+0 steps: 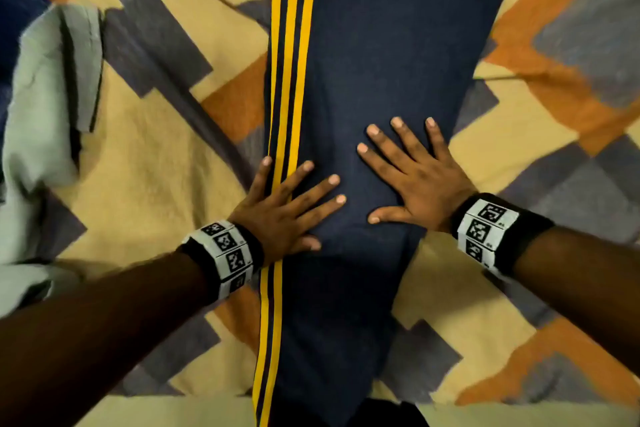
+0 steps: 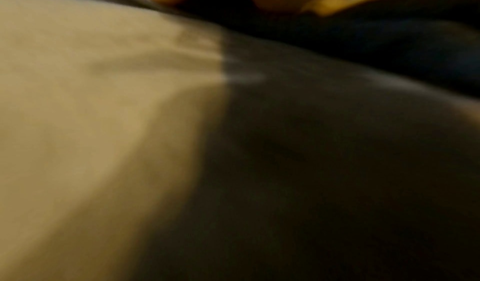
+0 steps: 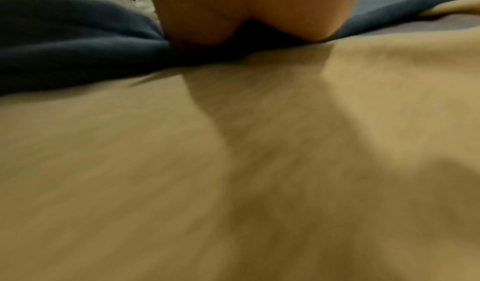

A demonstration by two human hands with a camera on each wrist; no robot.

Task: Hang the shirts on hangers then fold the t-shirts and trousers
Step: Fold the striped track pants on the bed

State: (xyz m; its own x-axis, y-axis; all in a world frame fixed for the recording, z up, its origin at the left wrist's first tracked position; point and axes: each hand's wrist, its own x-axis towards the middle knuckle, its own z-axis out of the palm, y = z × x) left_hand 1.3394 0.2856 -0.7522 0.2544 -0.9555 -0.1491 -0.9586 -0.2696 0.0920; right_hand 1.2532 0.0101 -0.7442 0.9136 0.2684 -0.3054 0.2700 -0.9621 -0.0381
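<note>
Head view: left hand (image 1: 280,215) and right hand (image 1: 414,177) press spread flat, smoothing navy trousers (image 1: 363,62) (yellow-striped); folding them over likely comes next.

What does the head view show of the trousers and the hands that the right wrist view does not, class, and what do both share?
Only the head view shows the yellow stripes, the left hand flat on the navy trousers, all the right hand's spread fingers, and a pale green garment to the left. Only the right wrist view shows the heel of the hand from low down, pressing the cloth into folds. Both share the trousers, the right hand and the patterned bedcover.
</note>
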